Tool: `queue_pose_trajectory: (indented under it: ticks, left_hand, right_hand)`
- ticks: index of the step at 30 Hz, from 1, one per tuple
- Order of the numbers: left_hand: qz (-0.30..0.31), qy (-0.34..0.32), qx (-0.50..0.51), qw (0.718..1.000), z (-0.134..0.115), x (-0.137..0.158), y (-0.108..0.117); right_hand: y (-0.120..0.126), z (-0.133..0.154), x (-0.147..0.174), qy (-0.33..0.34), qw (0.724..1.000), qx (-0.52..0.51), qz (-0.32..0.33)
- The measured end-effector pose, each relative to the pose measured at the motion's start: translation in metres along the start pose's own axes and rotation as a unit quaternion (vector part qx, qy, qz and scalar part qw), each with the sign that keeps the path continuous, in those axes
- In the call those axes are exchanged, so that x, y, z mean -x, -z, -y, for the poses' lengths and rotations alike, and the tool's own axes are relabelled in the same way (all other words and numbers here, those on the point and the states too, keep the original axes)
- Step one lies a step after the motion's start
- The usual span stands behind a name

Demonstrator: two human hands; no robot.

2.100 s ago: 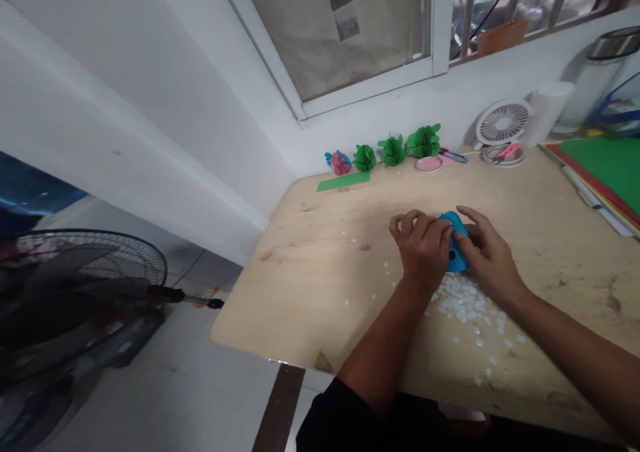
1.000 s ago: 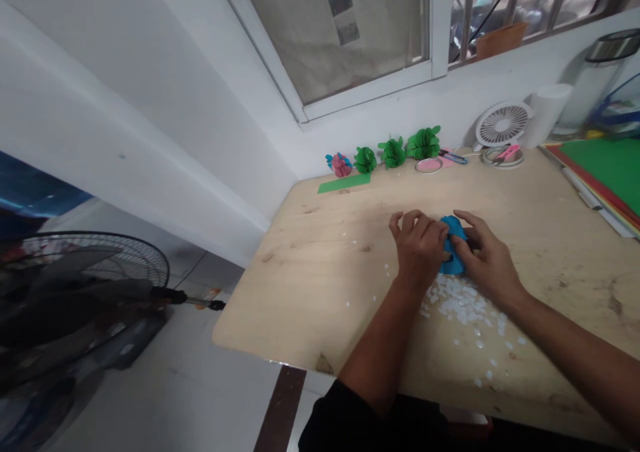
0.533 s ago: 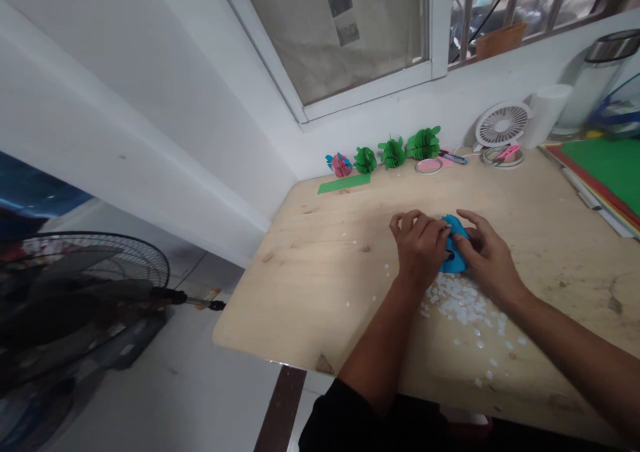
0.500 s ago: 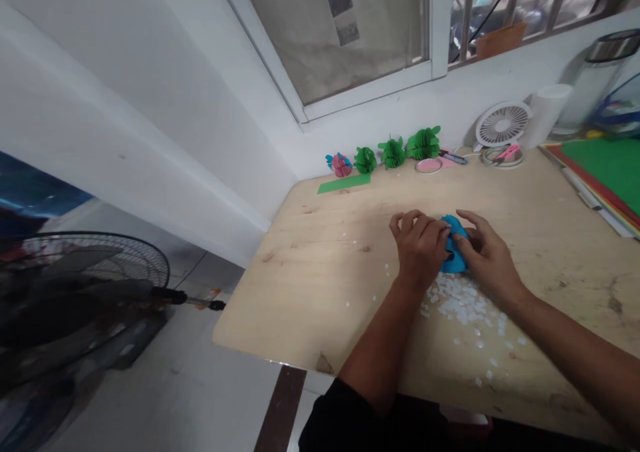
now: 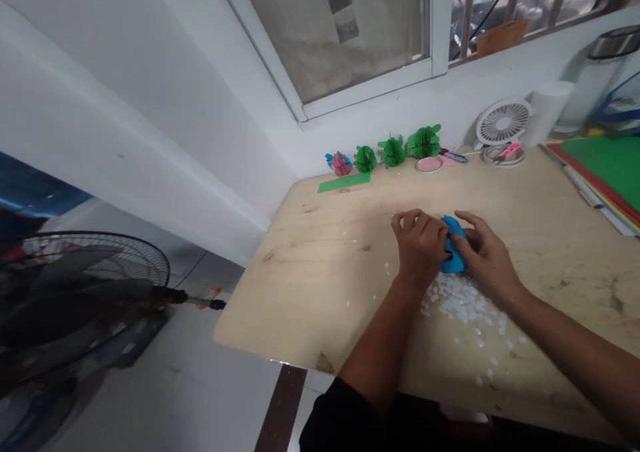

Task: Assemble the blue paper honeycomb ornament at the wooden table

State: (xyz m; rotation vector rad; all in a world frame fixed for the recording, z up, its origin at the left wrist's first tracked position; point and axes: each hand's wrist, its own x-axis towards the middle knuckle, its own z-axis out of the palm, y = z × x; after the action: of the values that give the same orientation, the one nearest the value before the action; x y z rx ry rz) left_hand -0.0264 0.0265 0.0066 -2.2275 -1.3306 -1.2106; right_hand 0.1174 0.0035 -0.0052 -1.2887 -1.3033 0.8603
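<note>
A small blue paper craft (image 5: 454, 263) stands between my two hands over the wooden table (image 5: 300, 272). My left hand (image 5: 419, 245) pinches its left side, fingers curled and closed. On the other side my right hand (image 5: 485, 252) grips the craft between thumb and fingers, with the index finger arched above. A dark spot shows on the blue paper beside my left fingers; I cannot tell what it is. Small white paper bits (image 5: 463, 300) lie scattered just below the craft and around my wrists.
Along the wall stand a pink-and-blue paper figure (image 5: 341, 164) and several green ones (image 5: 393, 152), with a green strip (image 5: 344, 183) before them. Farther right are a utility knife (image 5: 454, 155), tape rolls (image 5: 503, 157), a small fan (image 5: 504, 123) and coloured sheets (image 5: 605, 165). A floor fan (image 5: 90, 285) stands left.
My hands keep their hold on the blue paper craft. The left fingers have shifted very slightly to the right against it.
</note>
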Motion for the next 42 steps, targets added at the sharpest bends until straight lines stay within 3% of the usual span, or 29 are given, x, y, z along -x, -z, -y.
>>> queue_pose_trajectory:
  ticks: [6,11,17,23,42]
  left_hand:
    - [-0.020,-0.019,0.014,1.000,-0.002,0.001,0.000]
    - [-0.025,-0.033,0.076,0.996,-0.007,-0.001,0.007]
    - [-0.009,-0.023,0.099,0.995,-0.010,-0.002,0.011]
    - [-0.006,0.019,0.047,0.999,-0.005,0.001,0.004]
    - [0.024,0.038,0.036,0.998,-0.002,0.002,0.000]
  right_hand:
    - [0.002,0.005,-0.002,-0.015,1.000,-0.023,0.002]
    - [0.003,0.007,-0.006,-0.065,0.995,-0.078,-0.021]
    - [0.006,0.009,-0.010,-0.096,0.988,-0.108,-0.046]
    - [0.003,0.010,-0.007,-0.071,0.992,-0.098,-0.020]
    - [0.002,0.004,-0.004,-0.036,0.998,-0.054,0.004]
